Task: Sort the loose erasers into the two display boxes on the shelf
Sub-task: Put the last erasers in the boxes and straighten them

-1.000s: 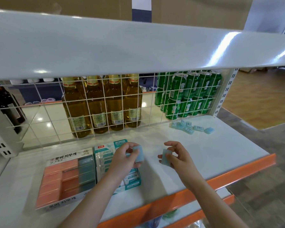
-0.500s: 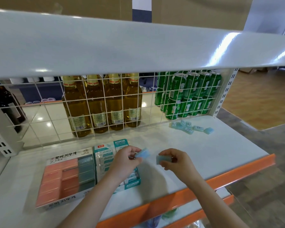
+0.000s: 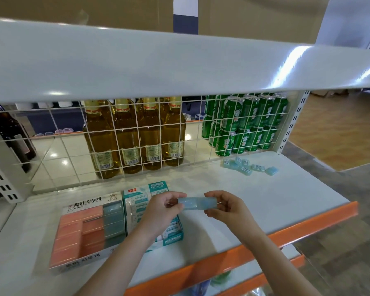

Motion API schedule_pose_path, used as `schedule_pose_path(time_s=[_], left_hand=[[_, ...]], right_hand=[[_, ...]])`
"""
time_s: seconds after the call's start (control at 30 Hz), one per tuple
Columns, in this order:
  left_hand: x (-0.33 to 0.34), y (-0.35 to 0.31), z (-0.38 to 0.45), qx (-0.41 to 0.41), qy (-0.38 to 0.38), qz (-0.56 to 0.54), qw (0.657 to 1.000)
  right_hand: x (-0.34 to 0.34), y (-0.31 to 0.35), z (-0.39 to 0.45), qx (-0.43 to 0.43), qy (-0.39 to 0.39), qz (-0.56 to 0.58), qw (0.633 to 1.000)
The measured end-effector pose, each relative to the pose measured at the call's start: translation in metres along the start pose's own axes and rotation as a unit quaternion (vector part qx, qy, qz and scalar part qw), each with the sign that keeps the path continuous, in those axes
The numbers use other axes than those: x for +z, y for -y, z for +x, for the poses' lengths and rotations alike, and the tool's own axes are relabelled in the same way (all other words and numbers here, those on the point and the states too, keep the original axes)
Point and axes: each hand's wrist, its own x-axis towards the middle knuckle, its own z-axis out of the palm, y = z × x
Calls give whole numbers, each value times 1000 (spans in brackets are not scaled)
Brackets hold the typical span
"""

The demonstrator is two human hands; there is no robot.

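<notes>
Blue erasers [image 3: 197, 203], one pinched in the left hand [image 3: 161, 210] and one in the right hand [image 3: 226, 207], now touch end to end above the shelf [image 3: 233, 210]; a second ago they were apart. Two display boxes stand at the left: a pink-and-grey box [image 3: 88, 229] and a teal box [image 3: 137, 201]. About six loose erasers [image 3: 249, 167] lie at the back right, near the green cans [image 3: 244, 122]. Four bottles [image 3: 135, 135] stand behind the grid.

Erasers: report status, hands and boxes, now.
Left hand and right hand pinch pale blue erasers end to end above the shelf. Loose erasers remain back right. Teal box beside, unobstructed.
</notes>
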Motion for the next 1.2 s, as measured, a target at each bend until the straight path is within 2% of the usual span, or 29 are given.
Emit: schedule_pose_path(time_s=[0.37,0.77,1.2], left_hand=[[-6,4,-4,-9,4,-19,1000],[-17,4,-10,-26,-1,-65,998],[-34,10,-15,-17,-27,-62,998]], right_hand=[[2,-4,-1,-20,-14,-27,999],[13,1,-3,-1,-9,42,999],[27,-3,0,-7,1,46,999]])
